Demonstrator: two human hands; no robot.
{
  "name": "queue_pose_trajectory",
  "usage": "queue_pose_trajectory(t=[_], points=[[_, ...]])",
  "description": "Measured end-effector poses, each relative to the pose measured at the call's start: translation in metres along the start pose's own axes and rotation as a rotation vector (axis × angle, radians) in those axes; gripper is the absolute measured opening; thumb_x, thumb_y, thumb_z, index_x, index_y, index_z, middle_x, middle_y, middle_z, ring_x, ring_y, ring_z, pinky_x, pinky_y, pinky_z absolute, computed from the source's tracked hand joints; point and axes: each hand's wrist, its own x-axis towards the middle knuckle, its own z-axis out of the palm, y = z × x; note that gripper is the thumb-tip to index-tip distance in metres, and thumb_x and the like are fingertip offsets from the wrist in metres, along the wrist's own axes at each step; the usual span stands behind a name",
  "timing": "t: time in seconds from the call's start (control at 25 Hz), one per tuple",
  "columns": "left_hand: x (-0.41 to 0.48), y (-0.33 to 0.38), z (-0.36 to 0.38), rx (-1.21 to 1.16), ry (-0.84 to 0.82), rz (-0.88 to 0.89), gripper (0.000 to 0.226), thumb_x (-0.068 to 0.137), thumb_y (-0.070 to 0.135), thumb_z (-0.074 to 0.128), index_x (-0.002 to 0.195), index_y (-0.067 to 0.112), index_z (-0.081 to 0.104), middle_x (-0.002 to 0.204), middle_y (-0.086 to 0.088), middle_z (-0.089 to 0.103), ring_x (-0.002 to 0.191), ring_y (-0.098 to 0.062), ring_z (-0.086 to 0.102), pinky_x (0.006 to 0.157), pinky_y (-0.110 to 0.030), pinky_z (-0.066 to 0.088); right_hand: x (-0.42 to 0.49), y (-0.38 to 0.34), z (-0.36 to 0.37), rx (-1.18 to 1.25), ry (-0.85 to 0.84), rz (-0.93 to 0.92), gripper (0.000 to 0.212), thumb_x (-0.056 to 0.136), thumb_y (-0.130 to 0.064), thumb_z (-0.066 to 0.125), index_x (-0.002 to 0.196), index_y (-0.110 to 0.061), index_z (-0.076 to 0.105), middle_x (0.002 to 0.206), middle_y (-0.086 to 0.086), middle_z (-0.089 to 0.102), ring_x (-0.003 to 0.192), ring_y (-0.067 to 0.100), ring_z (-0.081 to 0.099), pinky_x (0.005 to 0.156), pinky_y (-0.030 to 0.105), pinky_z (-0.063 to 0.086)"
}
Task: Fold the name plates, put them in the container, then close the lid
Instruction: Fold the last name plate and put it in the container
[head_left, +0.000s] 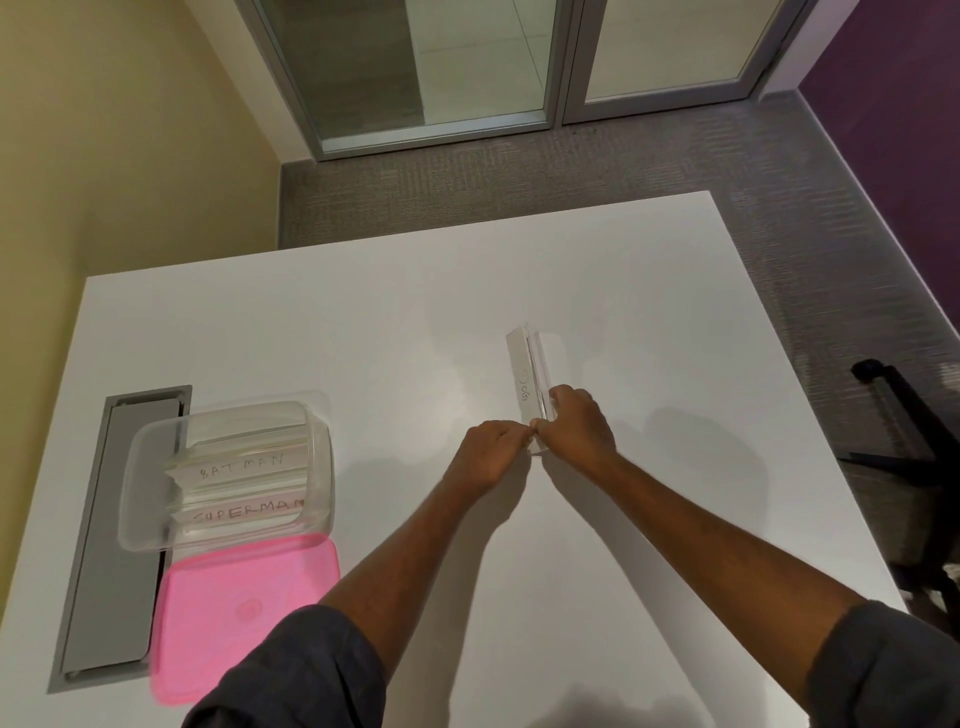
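The clear container (228, 473) stands at the table's (405, 291) left, partly over a grey cable hatch (111, 540), holding two folded name plates — "BATMAN" (241, 460) and "SUPERMAN" (244, 514). Its pink lid (244, 608) lies flat just beside it, nearer the person. Mid-table, a third name plate (530, 379) runs lengthwise away from the person; the left hand (491, 454) and right hand (574, 428) pinch its near end. Bare tabletop surrounds it — edges well apart.

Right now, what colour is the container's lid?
Pink; the lid shows in the head view.
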Motion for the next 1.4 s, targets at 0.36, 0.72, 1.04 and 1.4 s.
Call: queue_pose_trajectory(t=[0.36, 0.72, 1.04, 1.4], points=[[0.008, -0.011, -0.024, 0.383, 0.421, 0.154, 0.041, 0.087, 0.019, 0.078, 0.124, 0.023, 0.061, 0.118, 0.002, 0.059, 0.104, -0.019, 0.062, 0.079, -0.041, 0.057, -0.016, 0.022, -0.016, -0.186, -0.062, -0.181, 0.03, 0.083, -0.009, 0.063, 0.108, -0.021, 0.075, 0.11, 0.002, 0.073, 0.094, 0.028, 0.066, 0.074, 0.037, 0.06], [0.014, -0.017, -0.046, 0.949, 0.057, 0.284, 0.057, 0.085, 0.019, 0.078, 0.141, 0.024, 0.067, 0.14, -0.002, 0.062, 0.134, -0.026, 0.056, 0.096, -0.04, 0.055, -0.023, 0.036, -0.03, -0.195, -0.152, -0.341, 0.038, 0.093, -0.002, 0.06, 0.125, -0.015, 0.076, 0.129, 0.005, 0.074, 0.12, 0.03, 0.067, 0.096, 0.048, 0.058], [-0.002, -0.021, -0.044, 0.937, 0.043, 0.287, 0.033, 0.089, 0.007, 0.06, 0.119, 0.013, 0.07, 0.116, -0.003, 0.068, 0.114, -0.027, 0.061, 0.077, -0.04, 0.056, -0.03, 0.035, -0.031, -0.329, -0.164, -0.409, 0.019, 0.087, -0.008, 0.067, 0.105, -0.007, 0.074, 0.11, 0.006, 0.072, 0.105, 0.029, 0.064, 0.083, 0.046, 0.059], [-0.042, -0.025, -0.084, 0.928, 0.017, 0.358, 0.042, 0.087, 0.002, 0.062, 0.126, 0.012, 0.069, 0.118, -0.006, 0.069, 0.113, -0.03, 0.063, 0.084, -0.045, 0.057, -0.062, -0.002, -0.041, -0.344, -0.126, -0.48, 0.03, 0.091, 0.002, 0.059, 0.112, -0.011, 0.076, 0.114, 0.005, 0.074, 0.112, 0.03, 0.063, 0.09, 0.047, 0.057]])
